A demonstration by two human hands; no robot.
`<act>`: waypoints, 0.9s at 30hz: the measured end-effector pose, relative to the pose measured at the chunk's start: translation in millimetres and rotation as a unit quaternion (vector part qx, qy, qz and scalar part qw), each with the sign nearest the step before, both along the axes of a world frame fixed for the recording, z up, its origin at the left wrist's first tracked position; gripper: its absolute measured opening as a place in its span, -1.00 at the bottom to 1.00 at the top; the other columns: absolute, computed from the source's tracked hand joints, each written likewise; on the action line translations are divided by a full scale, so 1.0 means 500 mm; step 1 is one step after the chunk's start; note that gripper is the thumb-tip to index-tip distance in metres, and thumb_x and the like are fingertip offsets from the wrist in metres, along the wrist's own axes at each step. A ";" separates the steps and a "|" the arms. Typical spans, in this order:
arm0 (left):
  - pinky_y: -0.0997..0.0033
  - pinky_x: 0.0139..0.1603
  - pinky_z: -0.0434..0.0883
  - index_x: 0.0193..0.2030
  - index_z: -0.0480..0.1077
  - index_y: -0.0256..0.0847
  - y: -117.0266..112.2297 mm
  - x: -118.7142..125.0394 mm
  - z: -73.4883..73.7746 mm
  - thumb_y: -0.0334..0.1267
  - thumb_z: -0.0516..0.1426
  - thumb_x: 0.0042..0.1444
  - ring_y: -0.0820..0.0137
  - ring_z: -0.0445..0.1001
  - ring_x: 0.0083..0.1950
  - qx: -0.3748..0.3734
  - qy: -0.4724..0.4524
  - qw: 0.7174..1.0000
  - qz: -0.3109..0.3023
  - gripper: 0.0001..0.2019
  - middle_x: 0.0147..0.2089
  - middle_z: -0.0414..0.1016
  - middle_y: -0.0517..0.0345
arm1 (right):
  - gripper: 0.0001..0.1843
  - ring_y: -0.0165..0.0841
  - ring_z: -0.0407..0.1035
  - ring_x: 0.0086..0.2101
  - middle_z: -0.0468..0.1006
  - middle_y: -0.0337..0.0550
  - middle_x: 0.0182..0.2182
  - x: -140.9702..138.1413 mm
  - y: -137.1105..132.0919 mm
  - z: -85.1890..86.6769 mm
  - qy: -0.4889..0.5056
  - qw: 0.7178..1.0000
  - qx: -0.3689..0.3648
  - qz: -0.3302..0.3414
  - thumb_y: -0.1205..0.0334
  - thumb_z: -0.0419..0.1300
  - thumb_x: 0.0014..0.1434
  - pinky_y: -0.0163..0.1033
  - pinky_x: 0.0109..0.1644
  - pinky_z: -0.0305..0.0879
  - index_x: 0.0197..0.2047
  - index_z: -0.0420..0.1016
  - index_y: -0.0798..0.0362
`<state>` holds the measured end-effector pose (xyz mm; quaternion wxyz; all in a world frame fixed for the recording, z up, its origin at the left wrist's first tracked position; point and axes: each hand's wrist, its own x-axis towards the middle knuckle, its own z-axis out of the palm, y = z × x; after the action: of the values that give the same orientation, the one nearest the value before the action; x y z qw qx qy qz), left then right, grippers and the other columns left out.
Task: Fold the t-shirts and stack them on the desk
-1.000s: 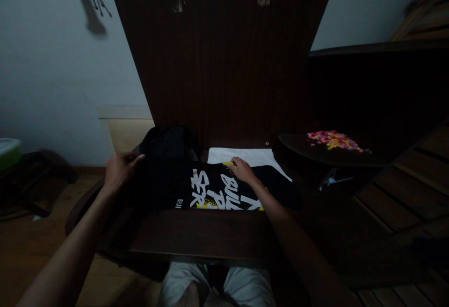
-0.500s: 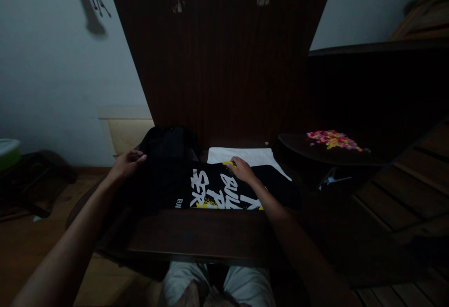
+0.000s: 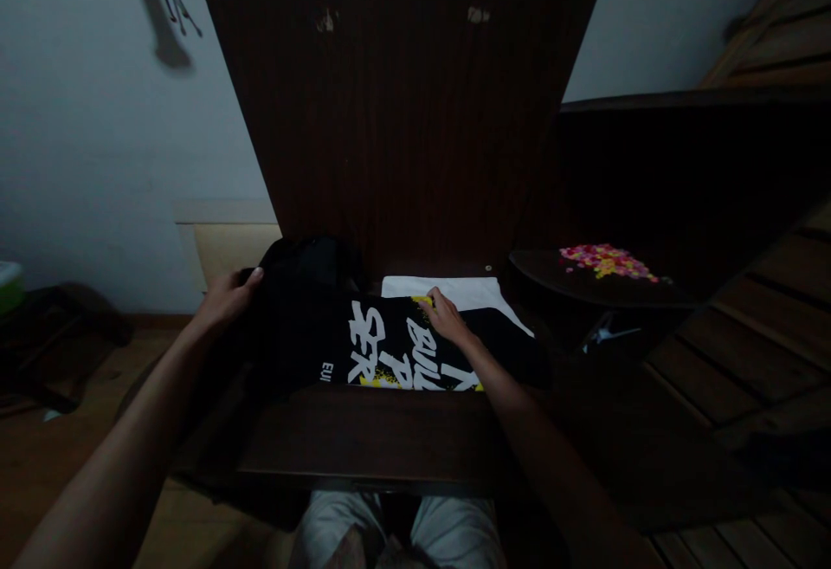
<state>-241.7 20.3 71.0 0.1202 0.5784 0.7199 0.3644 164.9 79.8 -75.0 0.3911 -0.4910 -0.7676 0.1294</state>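
A black T-shirt (image 3: 312, 335) with white lettering and yellow speckles lies folded into a long strip across the dark wooden table (image 3: 363, 439). At its left end, my left hand (image 3: 230, 296) is closed, with thumb and fingers pinching the dark cloth. My right hand (image 3: 447, 316) is on the printed part, its fingers curled at the far edge by a yellow patch. Behind the shirt, a folded white cloth (image 3: 447, 287) lies partly covered by it. Low light blurs where the shirt's left end stops.
A dark heap of cloth (image 3: 302, 266) sits at the back left. To the right, a rounded shelf (image 3: 542, 279) bears a pile of small pink, red and yellow pieces (image 3: 607, 261). A tall dark wooden panel (image 3: 389, 136) rises behind the table.
My left hand has shifted slightly left and nearer, drawing the shirt's left end with it. My right hand stays at the far edge. The whole view has shifted a little.
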 end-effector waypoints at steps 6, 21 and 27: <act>0.34 -0.37 0.44 -0.36 0.40 -0.23 0.044 -0.001 -0.027 0.12 0.10 -0.04 0.14 0.54 -0.27 -0.040 -0.016 0.999 -0.021 -0.60 -0.38 0.54 0.01 | -0.84 -0.29 0.34 -0.38 0.42 -0.25 -0.42 0.000 -0.002 -0.001 -0.049 0.998 -0.024 -0.005 0.06 0.00 0.32 -0.27 -0.30 0.16 -0.17 0.23 -0.04; 0.14 -0.18 0.59 0.18 0.27 -0.07 -0.027 -0.023 -0.046 -0.05 0.44 -0.33 0.10 0.60 -0.08 -0.063 -0.257 0.957 -0.118 -0.14 0.00 0.57 0.02 | -0.81 -0.29 0.40 -0.26 0.55 -0.15 -0.25 -0.001 -0.005 -0.004 -0.092 0.995 0.024 -0.023 0.09 0.09 0.30 -0.24 -0.17 0.24 -0.13 0.39 0.00; 0.08 0.32 0.29 0.40 0.09 0.02 -0.032 -0.010 -0.049 -0.09 0.38 -0.23 0.04 0.17 0.42 0.013 -0.211 0.959 -0.188 0.00 0.44 0.17 -0.01 | -0.79 -0.11 0.34 -0.08 0.54 0.06 -0.13 -0.021 -0.023 0.033 -0.257 0.961 0.073 -0.068 0.17 0.17 0.27 -0.08 -0.02 0.20 -0.07 0.46 0.07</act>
<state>-246.9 4.3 46.3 0.3282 0.6146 0.5515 0.4586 154.4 68.2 -58.6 0.2236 -0.5292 -0.8142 -0.0841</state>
